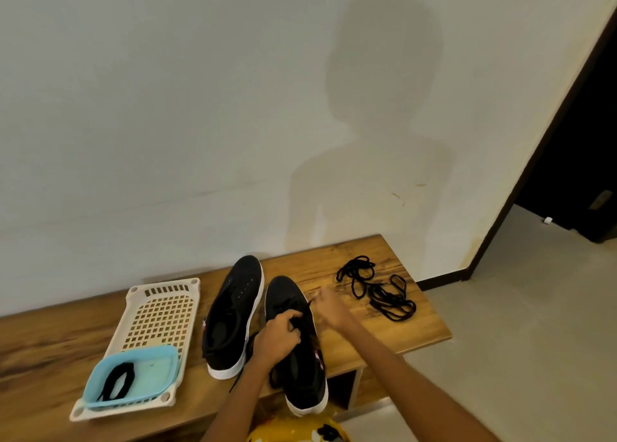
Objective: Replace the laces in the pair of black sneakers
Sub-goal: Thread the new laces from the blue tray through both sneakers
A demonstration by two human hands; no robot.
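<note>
I've got the near sneaker (293, 341) at the tabletop (384, 328) front edge, long axis toe-away. My left hand (278, 338) is clamped on its lace (297, 323) over the tongue; right hand (329, 308) is pinching a lace end, just right of the shoe. Next pull goes rightward, I reckon.

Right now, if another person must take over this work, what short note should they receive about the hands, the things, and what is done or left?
Left hand: closed on the lace over the tongue of the right sneaker.
Right hand: beside that sneaker, seems to pinch a lace end; blurred, so not certain.
Left sneaker: on the bench, eyelets bare, no lace.
Loose black laces: piled at the bench's right end.
One folded lace lies in the blue tub on the white tray.
Done: nothing finished. Left: lace both sneakers.
</note>
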